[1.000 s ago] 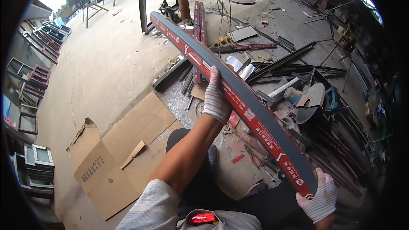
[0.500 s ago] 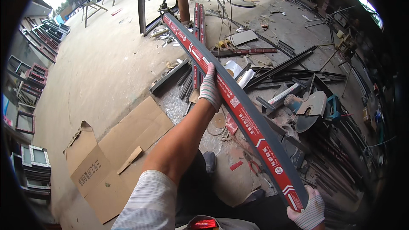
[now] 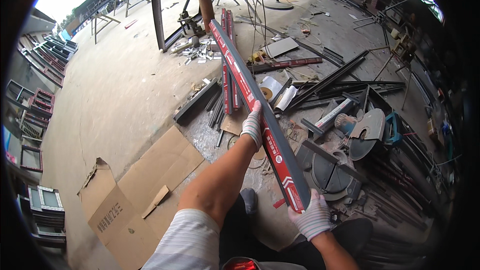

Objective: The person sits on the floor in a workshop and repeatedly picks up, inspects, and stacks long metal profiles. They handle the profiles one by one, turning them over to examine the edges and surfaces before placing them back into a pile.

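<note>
A long dark grey metal profile (image 3: 274, 149) with red printed film along its side slants across the view, its far end raised toward a brown post. Striped gloves cover both hands. My left hand (image 3: 253, 127) is closed around the profile's left side near mid-length, thumb along the red film. At the near end, my right hand (image 3: 312, 217) grips the profile's tip. Right of that end stands a miter saw (image 3: 327, 172) with a round base; its blade and guard (image 3: 369, 132) lie tilted to the right.
Red-filmed profiles (image 3: 226, 70) lie beyond my left hand. A flattened cardboard box (image 3: 150, 180) covers floor at the left. Dark bars (image 3: 332, 80) and offcuts litter the right side. The brown post (image 3: 204, 0) rises at the back, beside metal scraps (image 3: 200, 50).
The profile's near end and my right hand have moved up and left, uncovering the saw's base. The profile now stands steeper in view. Both hands still hold it.
</note>
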A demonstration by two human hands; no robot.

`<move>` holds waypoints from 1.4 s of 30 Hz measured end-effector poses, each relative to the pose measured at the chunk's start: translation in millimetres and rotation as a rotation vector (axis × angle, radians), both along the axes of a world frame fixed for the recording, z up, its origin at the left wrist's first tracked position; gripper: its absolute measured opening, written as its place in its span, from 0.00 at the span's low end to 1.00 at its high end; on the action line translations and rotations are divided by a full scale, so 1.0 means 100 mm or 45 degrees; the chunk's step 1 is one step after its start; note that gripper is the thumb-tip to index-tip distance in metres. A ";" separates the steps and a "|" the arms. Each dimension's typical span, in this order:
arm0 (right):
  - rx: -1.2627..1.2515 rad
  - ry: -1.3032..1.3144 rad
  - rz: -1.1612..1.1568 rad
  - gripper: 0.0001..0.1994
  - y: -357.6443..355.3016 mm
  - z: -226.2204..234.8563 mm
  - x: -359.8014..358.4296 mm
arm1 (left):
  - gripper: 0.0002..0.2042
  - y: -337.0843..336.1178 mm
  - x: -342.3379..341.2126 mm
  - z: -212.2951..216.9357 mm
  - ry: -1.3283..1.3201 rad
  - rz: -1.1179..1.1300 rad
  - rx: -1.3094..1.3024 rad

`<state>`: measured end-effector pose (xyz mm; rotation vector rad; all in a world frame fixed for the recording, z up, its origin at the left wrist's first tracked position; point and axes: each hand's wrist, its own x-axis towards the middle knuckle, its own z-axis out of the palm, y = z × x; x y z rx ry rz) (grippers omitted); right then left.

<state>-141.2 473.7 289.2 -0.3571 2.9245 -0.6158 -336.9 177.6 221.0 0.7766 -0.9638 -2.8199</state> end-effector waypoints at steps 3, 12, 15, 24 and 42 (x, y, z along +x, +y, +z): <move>-0.032 -0.012 -0.060 0.44 -0.31 -0.23 -0.23 | 0.26 0.06 -0.04 -0.04 -0.171 0.056 -0.054; -0.198 -0.114 -0.170 0.39 -1.15 -0.82 -0.68 | 0.30 -0.24 -0.28 -0.47 -0.276 0.005 -0.176; -0.334 -0.202 -0.207 0.39 -1.37 -1.14 -0.87 | 0.29 -0.39 -0.40 -0.69 -0.337 0.024 -0.238; -0.225 -0.281 -0.264 0.38 -1.80 -1.55 -1.47 | 0.28 -0.63 -0.69 -1.13 -0.337 -0.069 0.049; -0.216 -0.372 -0.326 0.43 -2.81 -1.76 -2.58 | 0.26 -1.04 -0.51 -1.49 -0.484 -0.179 -0.300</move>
